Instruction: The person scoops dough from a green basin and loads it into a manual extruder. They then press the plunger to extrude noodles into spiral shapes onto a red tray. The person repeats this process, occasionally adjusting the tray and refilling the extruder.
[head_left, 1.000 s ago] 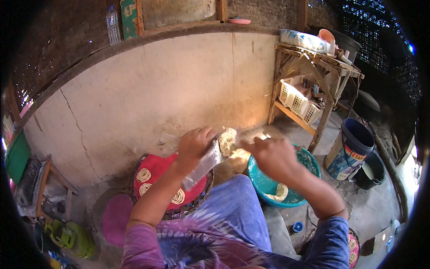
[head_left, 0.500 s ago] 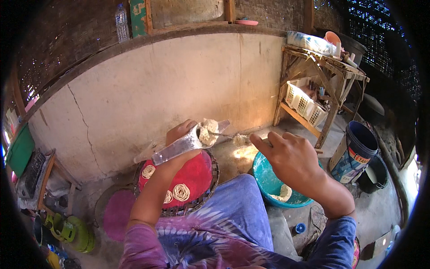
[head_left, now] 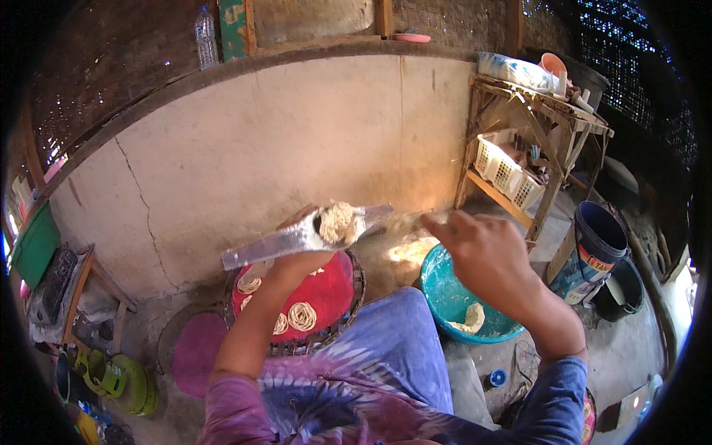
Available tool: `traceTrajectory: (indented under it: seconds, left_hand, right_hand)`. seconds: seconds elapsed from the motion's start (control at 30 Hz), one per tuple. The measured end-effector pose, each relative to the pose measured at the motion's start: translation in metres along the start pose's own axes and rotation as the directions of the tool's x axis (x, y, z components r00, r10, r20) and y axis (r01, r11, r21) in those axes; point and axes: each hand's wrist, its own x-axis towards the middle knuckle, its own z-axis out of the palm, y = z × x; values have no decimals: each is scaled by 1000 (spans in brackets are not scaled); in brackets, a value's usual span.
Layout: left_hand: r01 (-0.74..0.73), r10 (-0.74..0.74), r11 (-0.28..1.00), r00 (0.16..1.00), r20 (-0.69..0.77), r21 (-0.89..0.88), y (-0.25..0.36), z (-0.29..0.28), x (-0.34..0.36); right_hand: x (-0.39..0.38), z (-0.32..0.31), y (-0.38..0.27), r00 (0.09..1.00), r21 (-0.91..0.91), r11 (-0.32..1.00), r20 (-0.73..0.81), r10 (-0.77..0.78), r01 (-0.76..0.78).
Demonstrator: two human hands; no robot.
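My left hand is wrapped round a pale, plank-shaped dough press, held tilted above a red mat. A lump of cream dough sits heaped over the round opening in its middle. To the right, my right hand is curled, knuckles up, over a teal basin. Whatever its fingers hold is blurred and mostly hidden. Inside the basin lies a curved piece of dough. Several coiled dough nests, one of them a round nest, rest on the red mat below my left arm.
A wooden stand with a white basket is at the right, near a dark blue bucket. Green gas cylinders stand at the lower left. A cracked wall rises ahead. A purple round mat lies on the floor.
The press has tilted and shifted slightly left, and the dough on it looks more heaped. The thin, dough-covered piece between the press and my right hand no longer shows clearly.
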Motion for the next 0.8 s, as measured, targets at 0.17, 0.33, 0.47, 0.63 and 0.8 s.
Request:
traceTrajectory:
  seconds: [0.17,0.33,0.47,0.63,0.8]
  left_hand:
    - [154,-131,976,980,150,-154,34,-16,5]
    - [73,-46,984,985,168,-162,40,-24,-1]
    - [112,-96,989,984,152,-96,16,-18,-1]
    - [129,-113,980,987,111,-153,16,-17,1]
    - [-68,79,992,992,97,-109,31,-15,-3]
  right_hand:
    - [15,10,-19,980,-128,978,-89,-175,163]
    - [25,-3,-32,966,-123,959,45,-253,257]
    - [11,-26,-12,994,-51,996,94,-63,68]
    - [14,-12,-11,989,-108,983,31,-143,146]
    - [31,16,-34,965,-99,960,31,-260,262]
